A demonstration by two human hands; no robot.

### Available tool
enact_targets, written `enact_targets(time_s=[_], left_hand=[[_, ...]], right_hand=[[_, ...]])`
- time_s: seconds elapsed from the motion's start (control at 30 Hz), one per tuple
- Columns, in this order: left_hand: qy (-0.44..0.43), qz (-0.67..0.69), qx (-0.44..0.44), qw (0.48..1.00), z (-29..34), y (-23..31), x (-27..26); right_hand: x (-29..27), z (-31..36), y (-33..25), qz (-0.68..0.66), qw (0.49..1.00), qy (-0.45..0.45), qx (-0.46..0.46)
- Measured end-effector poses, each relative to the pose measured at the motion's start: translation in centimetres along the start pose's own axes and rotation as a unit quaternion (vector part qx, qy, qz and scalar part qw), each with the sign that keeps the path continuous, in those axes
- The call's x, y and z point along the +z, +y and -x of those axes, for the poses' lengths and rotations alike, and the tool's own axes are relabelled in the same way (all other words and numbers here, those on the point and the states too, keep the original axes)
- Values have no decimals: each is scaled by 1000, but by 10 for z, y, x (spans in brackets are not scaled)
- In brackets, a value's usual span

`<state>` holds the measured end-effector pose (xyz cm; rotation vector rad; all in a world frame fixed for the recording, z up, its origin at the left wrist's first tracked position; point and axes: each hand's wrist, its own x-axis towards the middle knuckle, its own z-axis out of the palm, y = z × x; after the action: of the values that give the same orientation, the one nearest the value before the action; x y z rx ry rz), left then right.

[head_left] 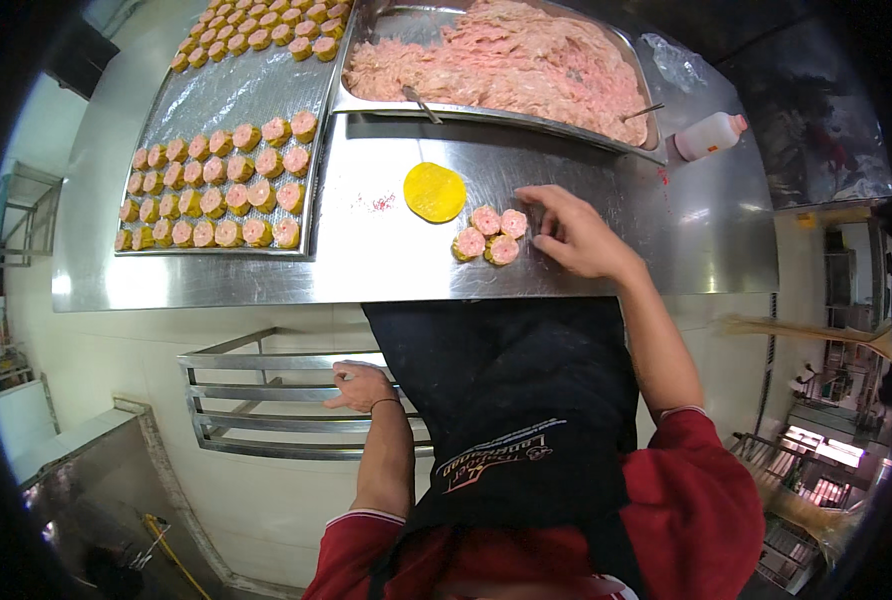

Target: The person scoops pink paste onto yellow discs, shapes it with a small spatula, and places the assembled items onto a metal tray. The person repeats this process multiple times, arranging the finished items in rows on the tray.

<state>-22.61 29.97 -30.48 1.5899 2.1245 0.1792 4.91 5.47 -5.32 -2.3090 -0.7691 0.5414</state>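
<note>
Four-sided clustering shows in several open-topped dumplings [486, 235] with yellow wrappers and pink filling, standing together near the table's front edge. My right hand [581, 235] is just right of them, index finger and thumb apart, nothing visible between them. A round yellow dumpling wrapper [434, 192], perhaps a stack, lies flat behind the group to the left. Below the table edge, my left hand [362, 387] hangs in front of a metal rack with its fingers curled in. Whatever those fingers may hold is hidden.
A tray [234, 100] carrying rows of similar dumplings stands at the left of the steel table [356, 270]. Behind, a deep metal pan [506, 118] holds pink minced filling and utensils. A white bottle [708, 137] lies at the right. A slatted metal rack [286, 391] stands below.
</note>
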Motion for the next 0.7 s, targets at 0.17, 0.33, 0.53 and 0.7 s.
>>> enact_targets(time_s=[0.17,0.33,0.53,0.7], left_hand=[[32,-9,9,999,2,-1,4],[35,5,20,999,1,-4,5],[26,4,8,1000,5,2,-1],[28,4,-12,1000,6,6,-3]], right_hand=[[10,-7,11,24,999,-17,-23],[-3,7,19,67,997,30,29],[9,18,10,56,994,99,-3],[16,12,13,85,990,110,4]])
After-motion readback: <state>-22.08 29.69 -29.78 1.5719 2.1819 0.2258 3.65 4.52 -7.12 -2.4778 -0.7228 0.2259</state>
